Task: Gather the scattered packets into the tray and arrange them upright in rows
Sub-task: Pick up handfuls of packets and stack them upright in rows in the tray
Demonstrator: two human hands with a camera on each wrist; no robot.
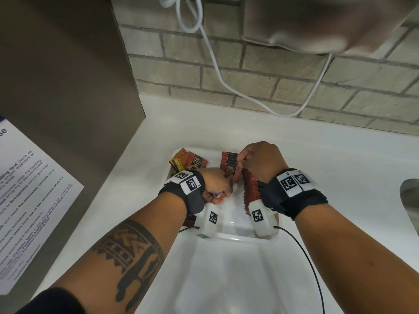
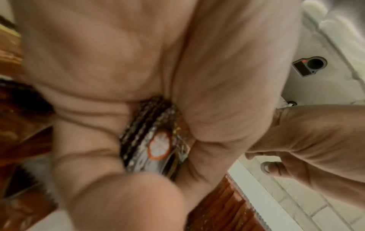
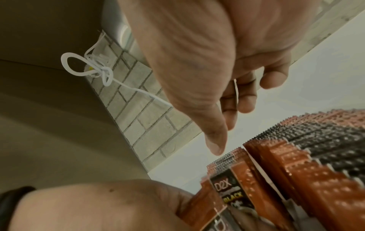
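A white tray (image 1: 235, 237) lies on the white counter. Along its right side runs a row of upright brown and black packets (image 1: 251, 184) (image 3: 316, 156). My right hand (image 1: 256, 159) (image 3: 225, 118) hovers at the far end of that row. Its thumb (image 3: 215, 146) points down at the packet tops and its fingers are loosely bent, with nothing between them. My left hand (image 1: 215, 184) (image 2: 118, 78) grips a small bundle of packets (image 2: 152, 140) over the tray's middle left. Loose packets (image 1: 190, 162) lie flat in the tray's far left corner.
A white cable (image 1: 217, 71) hangs down the brick wall behind the counter. A sink edge (image 1: 410, 200) shows at the right. A printed notice (image 1: 34, 200) is stuck on the brown panel at the left. A black wire (image 1: 306, 257) trails from my right wrist.
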